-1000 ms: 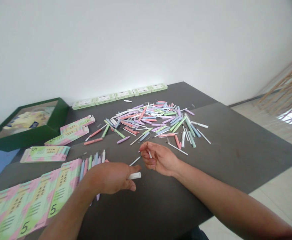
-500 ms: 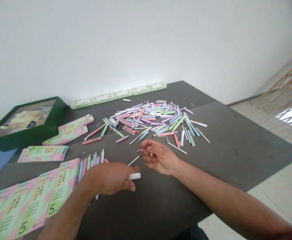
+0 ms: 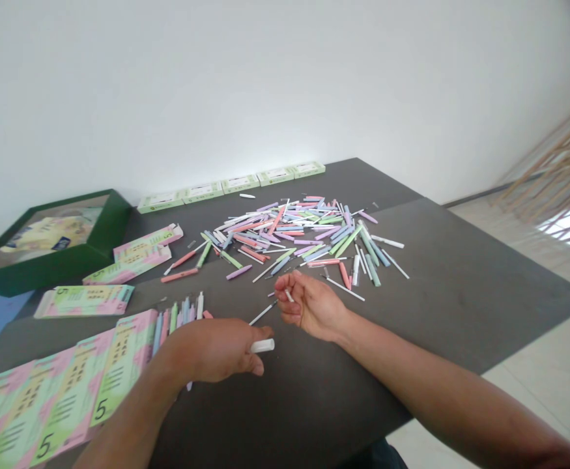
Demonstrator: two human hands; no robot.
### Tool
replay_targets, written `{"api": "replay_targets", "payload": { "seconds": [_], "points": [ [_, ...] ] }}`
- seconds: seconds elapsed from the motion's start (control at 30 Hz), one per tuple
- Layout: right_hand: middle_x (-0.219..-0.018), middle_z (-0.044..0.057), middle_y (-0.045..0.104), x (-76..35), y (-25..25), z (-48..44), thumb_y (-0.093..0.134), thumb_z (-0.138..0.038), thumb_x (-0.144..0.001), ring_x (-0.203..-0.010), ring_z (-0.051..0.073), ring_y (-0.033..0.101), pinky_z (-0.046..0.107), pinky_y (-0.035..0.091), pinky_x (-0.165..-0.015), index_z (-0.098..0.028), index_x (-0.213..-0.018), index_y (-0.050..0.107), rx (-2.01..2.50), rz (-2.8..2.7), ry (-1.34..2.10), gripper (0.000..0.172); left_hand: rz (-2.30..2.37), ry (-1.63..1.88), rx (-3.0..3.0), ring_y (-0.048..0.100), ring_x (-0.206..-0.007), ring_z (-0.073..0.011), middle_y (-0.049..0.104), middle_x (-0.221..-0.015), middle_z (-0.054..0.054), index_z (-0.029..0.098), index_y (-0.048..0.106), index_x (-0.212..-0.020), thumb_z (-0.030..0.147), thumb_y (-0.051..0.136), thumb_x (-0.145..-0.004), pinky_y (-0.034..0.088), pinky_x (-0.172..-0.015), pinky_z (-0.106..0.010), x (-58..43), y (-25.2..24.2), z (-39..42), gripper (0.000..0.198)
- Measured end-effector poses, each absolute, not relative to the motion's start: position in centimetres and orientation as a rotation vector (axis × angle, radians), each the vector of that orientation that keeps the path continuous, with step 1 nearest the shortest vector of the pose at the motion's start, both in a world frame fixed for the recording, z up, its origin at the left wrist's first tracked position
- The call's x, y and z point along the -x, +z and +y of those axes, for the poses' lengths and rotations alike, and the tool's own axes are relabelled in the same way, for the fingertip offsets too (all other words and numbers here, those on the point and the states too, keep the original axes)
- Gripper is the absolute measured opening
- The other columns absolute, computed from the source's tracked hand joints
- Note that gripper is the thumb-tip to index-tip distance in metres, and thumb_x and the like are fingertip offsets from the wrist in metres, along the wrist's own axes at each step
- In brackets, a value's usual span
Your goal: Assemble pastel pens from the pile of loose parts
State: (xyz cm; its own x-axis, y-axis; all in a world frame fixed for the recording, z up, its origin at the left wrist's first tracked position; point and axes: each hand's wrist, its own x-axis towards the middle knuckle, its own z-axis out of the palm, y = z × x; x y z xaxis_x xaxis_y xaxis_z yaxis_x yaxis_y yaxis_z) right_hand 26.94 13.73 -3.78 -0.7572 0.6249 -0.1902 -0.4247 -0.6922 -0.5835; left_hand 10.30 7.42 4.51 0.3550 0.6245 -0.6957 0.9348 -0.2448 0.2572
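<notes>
My left hand (image 3: 213, 350) is closed on a white pen barrel (image 3: 264, 345), whose end sticks out between thumb and fingers toward the right. Facing it, my right hand (image 3: 314, 306) has its fingers curled around a small white pen part (image 3: 288, 296); its exact kind is too small to tell. The two hands are apart. A thin pen refill (image 3: 263, 313) lies on the table between them. Beyond the hands spreads a heap of pastel pens and pen parts (image 3: 289, 228). Several pens (image 3: 174, 317) lie side by side, partly hidden behind my left hand.
Pink-and-green pen boxes (image 3: 64, 391) lie at the front left, with more flat boxes (image 3: 92, 301) behind them. A dark green box (image 3: 70, 257) holding packets stands at the left. Green-and-white boxes (image 3: 240, 184) line the wall. The dark table (image 3: 460, 280) ends at the right.
My right hand has turned slightly, and the small white part between its fingers shows more now. My left hand and the white pen barrel have hardly moved.
</notes>
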Motion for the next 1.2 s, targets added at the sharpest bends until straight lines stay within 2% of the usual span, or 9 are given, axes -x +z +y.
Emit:
{"api": "replay_targets", "payload": {
  "seconds": [0.17, 0.27, 0.47, 0.57, 0.9, 1.0, 1.2],
  "points": [
    [-0.067, 0.002, 0.052, -27.01, -3.74, 13.77, 0.046, -0.015, -0.075, -0.046, 0.006, 0.03, 0.02, 0.022, -0.044, -0.013, -0.072, 0.057, 0.55, -0.751, 2.334, 0.012, 1.342, -0.689, -1.935, 0.063, -0.094, -0.0302, 0.07, -0.098, -0.01, 0.025, 0.048, -0.13, 0.04, 0.05, -0.085, 0.042, -0.088, -0.047, -10.6, 4.59, 7.64, 0.047],
    [-0.068, 0.002, 0.055, -26.96, -3.69, 13.67, 0.046, -0.01, -0.07, -0.045, 0.006, 0.031, 0.02, 0.022, -0.044, -0.014, -0.071, 0.056, 0.523, -0.749, 2.326, 0.01, 1.335, -0.692, -1.928, 0.064, -0.093, -0.0294, 0.07, -0.098, -0.01, 0.024, 0.048, -0.13, 0.038, 0.051, -0.084, 0.041, -0.089, -0.046, -10.62, 4.48, 7.62, 0.048],
    [-0.068, 0.0, 0.053, -26.94, -3.49, 13.59, 0.048, -0.009, -0.069, -0.045, 0.005, 0.03, 0.019, 0.022, -0.044, -0.015, -0.07, 0.053, 0.472, -0.702, 2.321, 0.008, 1.333, -0.684, -1.945, 0.064, -0.09, -0.0287, 0.07, -0.099, -0.009, 0.025, 0.049, -0.129, 0.039, 0.051, -0.083, 0.044, -0.084, -0.042, -10.6, 4.41, 7.54, 0.047],
    [-0.068, -0.001, 0.052, -26.93, -3.42, 13.58, 0.049, -0.008, -0.068, -0.044, 0.004, 0.031, 0.018, 0.021, -0.043, -0.015, -0.068, 0.052, 0.469, -0.699, 2.317, 0.007, 1.338, -0.676, -1.955, 0.065, -0.09, -0.0298, 0.07, -0.098, -0.01, 0.025, 0.049, -0.129, 0.038, 0.052, -0.083, 0.045, -0.082, -0.043, -10.69, 4.51, 7.54, 0.048],
    [-0.066, -0.002, 0.049, -26.96, -3.56, 13.72, 0.045, -0.003, -0.062, -0.043, 0.003, 0.026, 0.017, 0.016, -0.04, -0.014, -0.064, 0.05, 0.463, -0.673, 2.323, 0.012, 1.356, -0.681, -1.97, 0.064, -0.09, -0.0325, 0.07, -0.095, -0.01, 0.024, 0.048, -0.131, 0.04, 0.051, -0.084, 0.045, -0.083, -0.048, -10.51, 4.56, 7.22, 0.05],
    [-0.063, -0.002, 0.047, -27.02, -3.66, 13.86, 0.045, -0.003, -0.061, -0.042, 0.003, 0.024, 0.018, 0.015, -0.04, -0.014, -0.063, 0.05, 0.45, -0.661, 2.342, 0.012, 1.353, -0.677, -1.966, 0.064, -0.091, -0.0331, 0.07, -0.095, -0.011, 0.025, 0.048, -0.131, 0.04, 0.051, -0.084, 0.046, -0.081, -0.047, -10.5, 4.51, 7.2, 0.05],
    [-0.056, -0.004, 0.041, -27.02, -4.02, 14.05, 0.047, -0.003, -0.063, -0.042, 0.004, 0.024, 0.018, 0.015, -0.04, -0.014, -0.066, 0.053, 0.431, -0.671, 2.345, 0.013, 1.346, -0.651, -1.944, 0.065, -0.09, -0.0308, 0.071, -0.096, -0.01, 0.024, 0.05, -0.129, 0.038, 0.052, -0.083, 0.043, -0.085, -0.045, -10.51, 4.36, 7.32, 0.048]
  ]
}}
